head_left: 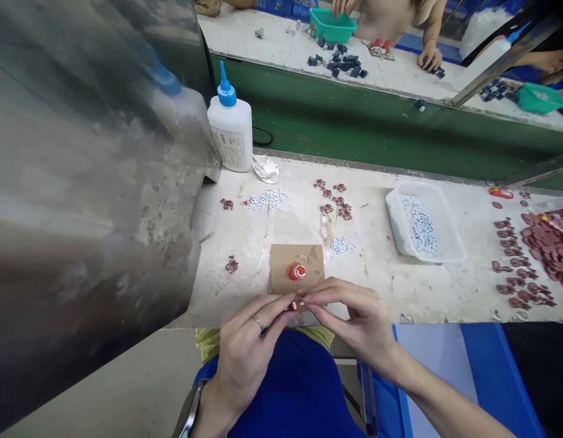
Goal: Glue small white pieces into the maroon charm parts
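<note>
I think I'm fitting a pale bit (302, 302) to a brown piece (294, 306); next calls for careful alignment.
My left hand (249, 328) pinches the piece, my right hand (354, 310) the bit, near the card (281, 258). On the surface (377, 286): one bottle (230, 137), one tub (449, 237), one red pot (296, 271), two white heaps (267, 199).

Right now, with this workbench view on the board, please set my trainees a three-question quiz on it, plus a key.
1. True or false: the small red container rests on the cardboard.

2. Which hand, its fingertips pinching a small piece, wears a ring?

3. The cap on the white bottle is: A) red, B) blue, C) green.

Key: 1. True. 2. The left hand. 3. B.
</note>
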`<state>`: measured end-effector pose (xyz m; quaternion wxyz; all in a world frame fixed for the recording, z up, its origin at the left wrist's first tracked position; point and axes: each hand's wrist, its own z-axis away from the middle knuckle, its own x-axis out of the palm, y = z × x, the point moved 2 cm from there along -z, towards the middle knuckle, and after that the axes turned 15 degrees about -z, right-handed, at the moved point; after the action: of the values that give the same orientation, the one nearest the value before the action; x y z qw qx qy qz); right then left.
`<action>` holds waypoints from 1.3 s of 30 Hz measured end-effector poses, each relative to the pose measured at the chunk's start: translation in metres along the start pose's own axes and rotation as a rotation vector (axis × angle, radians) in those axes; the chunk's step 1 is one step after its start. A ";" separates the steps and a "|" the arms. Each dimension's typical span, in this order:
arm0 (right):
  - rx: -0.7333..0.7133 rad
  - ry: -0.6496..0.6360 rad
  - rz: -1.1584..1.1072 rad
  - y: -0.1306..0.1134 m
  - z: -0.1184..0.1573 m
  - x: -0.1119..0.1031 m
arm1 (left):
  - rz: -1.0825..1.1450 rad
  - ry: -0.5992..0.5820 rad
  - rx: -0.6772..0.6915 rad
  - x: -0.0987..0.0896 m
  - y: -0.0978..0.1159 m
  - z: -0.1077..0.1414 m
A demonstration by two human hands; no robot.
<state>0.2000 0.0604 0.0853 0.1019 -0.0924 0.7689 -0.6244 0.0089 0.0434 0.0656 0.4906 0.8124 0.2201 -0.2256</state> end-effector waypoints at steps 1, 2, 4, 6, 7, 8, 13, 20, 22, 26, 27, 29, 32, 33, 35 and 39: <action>0.013 -0.002 -0.004 0.001 0.000 0.000 | 0.006 -0.005 0.001 0.000 0.000 -0.001; 0.025 -0.004 -0.006 0.001 0.001 0.000 | 0.009 -0.006 0.000 0.000 0.000 -0.001; 0.041 -0.007 -0.010 0.002 0.002 0.000 | 0.006 -0.006 -0.007 -0.001 0.001 -0.001; 0.047 -0.012 -0.012 0.003 0.002 0.000 | -0.002 -0.003 -0.013 -0.001 0.002 -0.001; 0.048 -0.015 -0.011 0.003 0.002 -0.001 | -0.006 -0.005 -0.016 -0.002 0.003 0.000; 0.048 -0.022 -0.009 0.003 0.002 -0.001 | -0.012 -0.008 -0.018 -0.002 0.003 0.000; 0.009 -0.066 0.048 0.002 0.002 -0.001 | -0.054 -0.026 -0.016 -0.003 0.005 -0.003; -0.239 -0.209 0.416 -0.018 0.004 0.005 | -0.093 -0.024 0.032 -0.013 0.012 -0.004; -0.361 -0.271 0.545 -0.026 0.004 0.006 | -0.068 -0.044 0.009 -0.014 0.015 -0.004; -0.532 -0.328 0.666 -0.032 0.004 0.004 | -0.027 -0.056 -0.051 -0.012 0.018 -0.008; -0.534 -0.332 0.668 -0.032 0.005 0.003 | -0.019 -0.052 -0.061 -0.011 0.019 -0.010; -0.498 -0.323 0.655 -0.029 0.007 0.001 | 0.001 -0.046 -0.074 -0.009 0.020 -0.013; -0.390 -0.227 0.624 -0.026 0.009 -0.001 | 0.038 -0.042 -0.092 -0.008 0.021 -0.016; -0.331 -0.170 0.580 -0.025 0.009 -0.002 | 0.043 -0.038 -0.099 -0.008 0.021 -0.017; -0.164 -0.063 0.409 -0.024 0.007 -0.004 | 0.041 -0.025 -0.102 -0.009 0.020 -0.016; 0.241 -0.024 -0.053 -0.017 -0.001 0.000 | -0.009 -0.019 -0.101 -0.008 0.018 -0.014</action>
<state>0.1997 0.0583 0.1022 0.1049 -0.1074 0.6841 -0.7137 0.0152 0.0473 0.0889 0.5321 0.7833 0.2303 -0.2243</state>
